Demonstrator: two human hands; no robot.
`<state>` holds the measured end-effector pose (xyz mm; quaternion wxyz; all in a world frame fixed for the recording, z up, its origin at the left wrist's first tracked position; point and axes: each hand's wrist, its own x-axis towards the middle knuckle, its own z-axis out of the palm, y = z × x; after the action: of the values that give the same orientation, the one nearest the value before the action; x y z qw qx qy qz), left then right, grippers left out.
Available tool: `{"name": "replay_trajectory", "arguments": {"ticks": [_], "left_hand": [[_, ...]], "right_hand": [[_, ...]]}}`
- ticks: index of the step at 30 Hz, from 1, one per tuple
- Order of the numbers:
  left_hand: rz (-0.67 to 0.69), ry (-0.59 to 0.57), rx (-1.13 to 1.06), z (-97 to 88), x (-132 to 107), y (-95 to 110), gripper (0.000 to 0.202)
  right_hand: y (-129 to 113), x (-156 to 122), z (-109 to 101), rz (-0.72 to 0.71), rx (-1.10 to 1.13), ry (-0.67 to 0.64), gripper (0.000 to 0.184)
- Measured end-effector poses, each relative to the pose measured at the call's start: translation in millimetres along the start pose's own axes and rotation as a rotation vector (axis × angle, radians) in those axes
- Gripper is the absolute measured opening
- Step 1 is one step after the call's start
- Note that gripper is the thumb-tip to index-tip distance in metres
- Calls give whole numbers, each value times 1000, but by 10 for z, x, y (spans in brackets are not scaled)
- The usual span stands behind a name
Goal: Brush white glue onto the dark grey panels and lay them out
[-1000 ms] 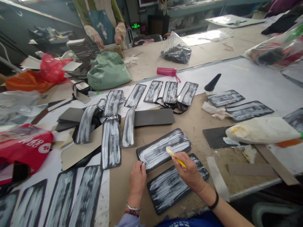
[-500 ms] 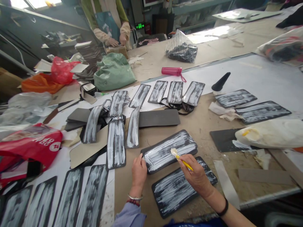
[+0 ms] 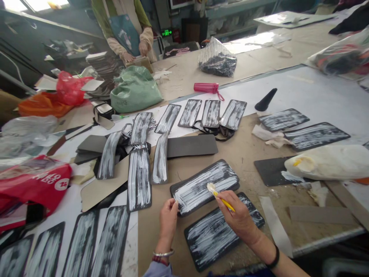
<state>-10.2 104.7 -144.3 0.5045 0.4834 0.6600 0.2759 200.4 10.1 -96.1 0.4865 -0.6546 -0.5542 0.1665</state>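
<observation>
My right hand point(image 3: 238, 215) is closed around the yellow handle of a brush point(image 3: 223, 199). White paste covers its bristles, which rest on a black rectangular panel point(image 3: 206, 184) streaked with white. At the panel's lower left corner, my left hand point(image 3: 168, 219) has its thumb and fingers drawn together at the edge; its hidden fingertips make the exact grip hard to see. Partly under my right forearm lies a second streaked panel point(image 3: 213, 234). To the right, a whitish container point(image 3: 328, 163) with yellow and white paste at its mouth lies on a dark sheet point(image 3: 268, 171).
More streaked panels point(image 3: 140, 179) lie at left and behind, some overlapping. A grey board point(image 3: 191, 146), pink bottle point(image 3: 206, 88), black cone-shaped object point(image 3: 265, 100), and green bag point(image 3: 135, 90) sit farther back. Another person point(image 3: 127, 30) handles a box across the table.
The view has shifted slightly. My left hand has moved a little down along the panel's left edge. The brush stays on the panel, almost in the same place.
</observation>
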Motion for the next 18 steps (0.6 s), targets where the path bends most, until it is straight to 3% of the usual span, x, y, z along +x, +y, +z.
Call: {"name": "replay_trajectory", "arguments": {"ticks": [3,5,8,11,14,18], "left_hand": [[1,-52,39,-13,-39,35,38],[29,-65,57,-22,-73,31,37],[43,-89,100,-39,-119,-17,35],[42,-85,166,-71,-159,-67,34],[52,-88,192,-102,-192,-89,31],[70,-81,184,-99,-186,-99,27]], "right_hand": [[-133,73,57,15,67,36,14],[-233,120,205,70,158,46,15],[-268,162,530,278,381,39,23],[-79,218,717,488,508,83,35],[246,356,557,581,427,201,46],[589,633,71,622,277,360,54]]}}
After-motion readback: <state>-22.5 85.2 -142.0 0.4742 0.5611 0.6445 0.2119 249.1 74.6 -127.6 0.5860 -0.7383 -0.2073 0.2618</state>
